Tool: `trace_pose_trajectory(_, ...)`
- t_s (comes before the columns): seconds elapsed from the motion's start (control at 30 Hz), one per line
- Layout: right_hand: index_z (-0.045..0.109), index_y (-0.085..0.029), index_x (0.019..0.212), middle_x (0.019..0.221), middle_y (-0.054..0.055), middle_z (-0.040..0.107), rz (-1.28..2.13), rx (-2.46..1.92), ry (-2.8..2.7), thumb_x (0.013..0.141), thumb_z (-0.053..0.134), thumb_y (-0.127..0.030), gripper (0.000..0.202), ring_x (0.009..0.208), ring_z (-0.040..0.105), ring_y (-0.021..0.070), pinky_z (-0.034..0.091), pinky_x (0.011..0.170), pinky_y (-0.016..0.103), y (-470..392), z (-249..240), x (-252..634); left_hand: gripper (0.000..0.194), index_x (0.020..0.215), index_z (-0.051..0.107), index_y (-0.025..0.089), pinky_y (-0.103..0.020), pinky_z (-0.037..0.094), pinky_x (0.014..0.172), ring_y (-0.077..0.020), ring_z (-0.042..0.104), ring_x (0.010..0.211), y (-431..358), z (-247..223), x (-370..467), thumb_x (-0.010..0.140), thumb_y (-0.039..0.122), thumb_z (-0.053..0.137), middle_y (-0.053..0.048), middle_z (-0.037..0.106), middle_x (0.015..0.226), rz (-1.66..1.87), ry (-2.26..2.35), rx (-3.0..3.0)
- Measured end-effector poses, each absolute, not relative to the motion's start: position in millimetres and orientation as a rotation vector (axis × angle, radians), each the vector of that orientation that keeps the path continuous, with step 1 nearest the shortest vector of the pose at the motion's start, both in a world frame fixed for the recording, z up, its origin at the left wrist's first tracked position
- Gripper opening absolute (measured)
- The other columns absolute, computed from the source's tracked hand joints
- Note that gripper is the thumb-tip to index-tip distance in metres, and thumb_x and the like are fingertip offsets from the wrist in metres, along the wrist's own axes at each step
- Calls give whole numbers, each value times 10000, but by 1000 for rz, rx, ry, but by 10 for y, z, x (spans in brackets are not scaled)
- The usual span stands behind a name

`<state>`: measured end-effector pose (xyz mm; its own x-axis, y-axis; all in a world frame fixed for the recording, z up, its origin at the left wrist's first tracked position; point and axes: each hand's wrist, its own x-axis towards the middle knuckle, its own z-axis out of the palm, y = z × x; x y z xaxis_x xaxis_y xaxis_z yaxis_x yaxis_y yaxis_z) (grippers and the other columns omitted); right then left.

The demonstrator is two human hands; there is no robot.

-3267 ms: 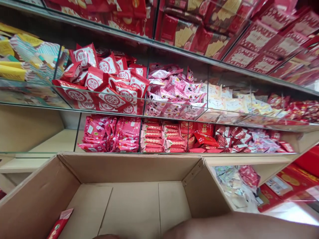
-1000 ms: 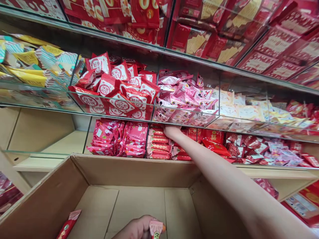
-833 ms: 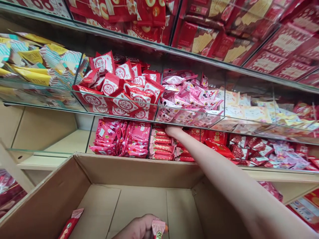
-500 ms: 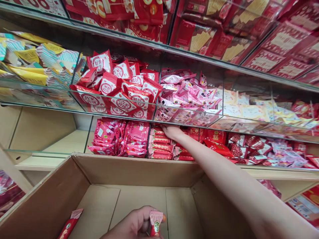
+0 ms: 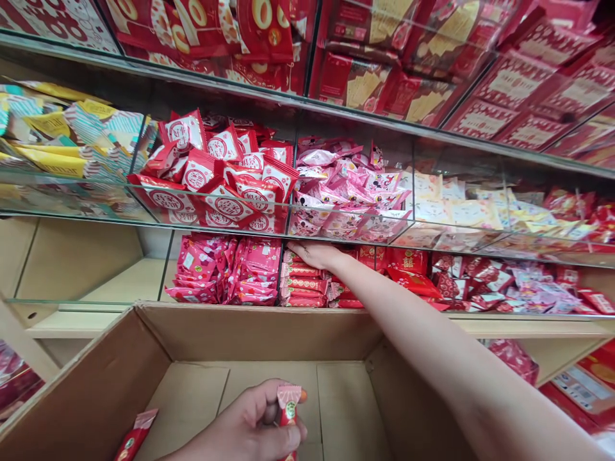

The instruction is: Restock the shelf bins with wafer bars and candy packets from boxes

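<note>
My left hand [image 5: 262,426] is closed on a small red candy packet [image 5: 289,413] with a pink end, above the cardboard box [image 5: 202,333]. Another red packet [image 5: 136,436] lies inside the box at the left. My right hand [image 5: 314,254] reaches into the lower shelf and rests on top of the stacked red stick packets [image 5: 303,285]. Its fingertips are partly hidden behind the stack and under the shelf above, so whether it grips one does not show. Pink flowered packets [image 5: 259,269] stand just left of it.
Above, a glass-fronted shelf [image 5: 350,237] holds red-and-white packets [image 5: 230,202], pink packets [image 5: 346,192] and yellow ones [image 5: 57,153]. Glass dividers separate the compartments. Red double-wrapped packets [image 5: 408,266] lie right of my forearm.
The view has shifted slightly. My left hand has risen a little with its packet, and its thumb now shows across it. My right hand stays on the stack, its fingers a little flatter.
</note>
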<state>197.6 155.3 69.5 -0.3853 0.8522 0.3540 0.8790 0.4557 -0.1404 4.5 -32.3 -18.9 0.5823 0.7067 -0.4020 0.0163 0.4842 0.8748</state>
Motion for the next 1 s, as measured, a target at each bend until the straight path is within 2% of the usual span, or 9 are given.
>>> trace_pose_trajectory(0.2, 514, -144, 1188, 1220, 111, 529, -158, -1319, -2292, 929, 270, -387, 431, 1178, 431, 225, 308, 1007, 382, 1028, 646, 2125, 450, 1014, 540, 185, -316, 473, 791, -156, 601, 814, -213, -4, 3, 626, 276, 748, -45, 658, 916, 746, 915, 849)
trace_pose_trajectory(0.3, 542, -124, 1116, 1172, 129, 550, -187, -1011, -2303, 905, 362, -309, 333, 1222, 365, 239, 276, 1024, 439, 475, 555, 2142, 368, 1021, 530, 176, -303, 464, 851, -150, 615, 868, -167, 90, -20, 693, 196, 697, -67, 669, 979, 853, 924, 820)
trace_pose_trajectory(0.37, 574, -149, 1020, 1017, 111, 612, 10, -988, -2266, 888, 407, -288, 254, 1045, 513, 215, 390, 927, 401, 105, 472, 2073, 298, 980, 540, 176, -292, 465, 860, -142, 624, 866, -153, 134, -19, 714, 160, 675, -64, 674, 980, 905, 907, 813)
trace_pose_trajectory(0.43, 510, -162, 1115, 960, 84, 623, 396, -1132, -2119, 850, 492, -327, 312, 860, 584, 170, 479, 761, 315, -176, 372, 1960, 202, 906, 552, 174, -300, 466, 865, -147, 624, 879, -154, 159, -13, 735, 157, 657, -55, 674, 976, 931, 863, 820)
trace_pose_trajectory(0.53, 497, -172, 1132, 857, 37, 635, 823, -1235, -1960, 784, 581, -332, 393, 676, 573, 128, 470, 610, 249, -361, 234, 1823, 113, 859, 559, 182, -305, 477, 835, -161, 608, 922, -168, 173, -13, 772, 213, 625, -47, 654, 1034, 932, 845, 836)
trace_pose_trajectory(0.7, 592, -175, 934, 773, 10, 615, 960, -1242, -1866, 780, 578, -322, 213, 638, 527, 115, 433, 578, 231, -355, 151, 1861, 137, 882, 582, 185, -306, 477, 799, -177, 597, 927, -198, 194, -23, 811, 301, 570, -57, 628, 1102, 907, 840, 866)
trace_pose_trajectory(0.8, 578, -164, 961, 822, 27, 620, 847, -1235, -1949, 774, 593, -296, 229, 668, 533, 120, 440, 609, 234, -376, 145, 1905, 171, 886, 593, 188, -303, 465, 811, -181, 594, 931, -225, 197, -3, 803, 336, 572, -53, 632, 1088, 883, 858, 917)
trace_pose_trajectory(0.9, 577, -146, 982, 855, 59, 620, 439, -1141, -2241, 793, 562, -236, 210, 750, 529, 154, 443, 688, 271, -396, 143, 1919, 222, 910, 584, 196, -304, 459, 809, -187, 595, 927, -250, 187, 22, 776, 373, 595, -52, 643, 1052, 849, 915, 934)
trace_pose_trajectory(1.0, 579, -127, 957, 823, 77, 614, 10, -1072, -2394, 834, 480, -208, 178, 751, 513, 170, 441, 703, 287, -337, 191, 1990, 300, 1004, 553, 246, -294, 457, 766, -199, 574, 987, -257, 164, 21, 761, 418, 591, -33, 603, 1137, 857, 1025, 956)
